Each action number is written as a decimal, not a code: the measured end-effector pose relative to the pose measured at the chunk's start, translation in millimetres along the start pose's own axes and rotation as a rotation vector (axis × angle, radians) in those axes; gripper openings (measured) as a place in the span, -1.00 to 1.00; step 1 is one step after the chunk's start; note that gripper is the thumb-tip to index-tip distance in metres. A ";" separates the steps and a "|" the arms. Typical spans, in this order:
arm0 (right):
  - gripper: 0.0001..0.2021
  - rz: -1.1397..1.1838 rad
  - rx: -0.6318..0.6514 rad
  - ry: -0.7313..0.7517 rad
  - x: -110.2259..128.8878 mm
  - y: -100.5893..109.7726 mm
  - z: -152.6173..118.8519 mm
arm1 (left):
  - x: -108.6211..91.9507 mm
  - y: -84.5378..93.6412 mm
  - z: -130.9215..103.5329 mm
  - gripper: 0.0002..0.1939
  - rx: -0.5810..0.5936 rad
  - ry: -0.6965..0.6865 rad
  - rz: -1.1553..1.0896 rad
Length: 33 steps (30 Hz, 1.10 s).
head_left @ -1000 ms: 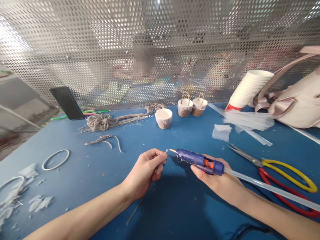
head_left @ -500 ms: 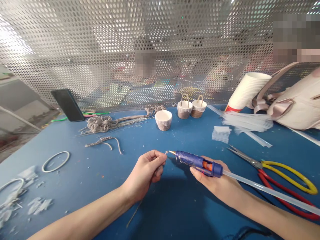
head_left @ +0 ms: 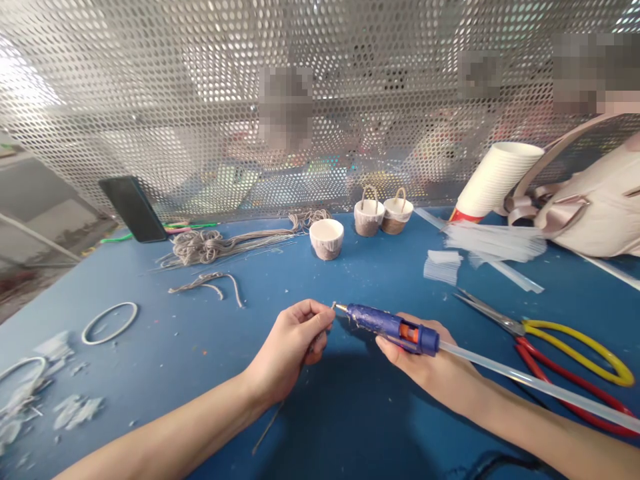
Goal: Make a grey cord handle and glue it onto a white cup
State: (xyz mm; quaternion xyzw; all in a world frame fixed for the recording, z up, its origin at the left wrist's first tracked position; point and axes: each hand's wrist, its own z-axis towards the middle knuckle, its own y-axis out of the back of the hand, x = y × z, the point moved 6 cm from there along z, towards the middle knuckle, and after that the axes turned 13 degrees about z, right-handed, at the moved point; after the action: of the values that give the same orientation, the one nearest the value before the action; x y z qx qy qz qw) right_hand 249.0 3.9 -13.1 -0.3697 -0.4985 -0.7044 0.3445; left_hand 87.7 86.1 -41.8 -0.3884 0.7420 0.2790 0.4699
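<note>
My left hand is closed in a pinch on a thin cord, whose tail hangs below the palm and whose tip pokes out at the fingertips. My right hand is wrapped round a blue glue gun with a long clear glue stick in its back. The metal nozzle points left and meets the cord's tip, or nearly so. Beyond the hands stands a small white cup with its lower part wrapped. Two similar cups with cord handles are behind it to the right.
Scissors with red and yellow handles lie at the right. Behind are glue sticks, stacked paper cups and a pale bag. Bundled cord, a phone and a ring are left. A perforated metal screen spans the back.
My right hand has moved the glue gun slightly left, bringing its nozzle closer to the cord's tip. My left hand has kept its pinch in nearly the same place.
</note>
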 end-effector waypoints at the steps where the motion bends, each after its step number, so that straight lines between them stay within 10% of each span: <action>1: -0.78 -0.002 0.005 0.003 -1.4 -0.2 0.2 | 0.4 0.1 0.1 -0.69 0.002 0.003 -0.001; 33: -0.76 -0.039 0.017 0.009 -0.1 -1.0 -0.6 | -0.3 0.3 0.8 -0.73 -0.013 -0.033 0.040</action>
State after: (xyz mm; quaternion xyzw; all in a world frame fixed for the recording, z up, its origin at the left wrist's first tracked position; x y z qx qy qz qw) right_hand 248.1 3.6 -13.7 -0.3535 -0.5102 -0.7084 0.3361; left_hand 87.9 86.9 -41.9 -0.3719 0.7398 0.2993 0.4741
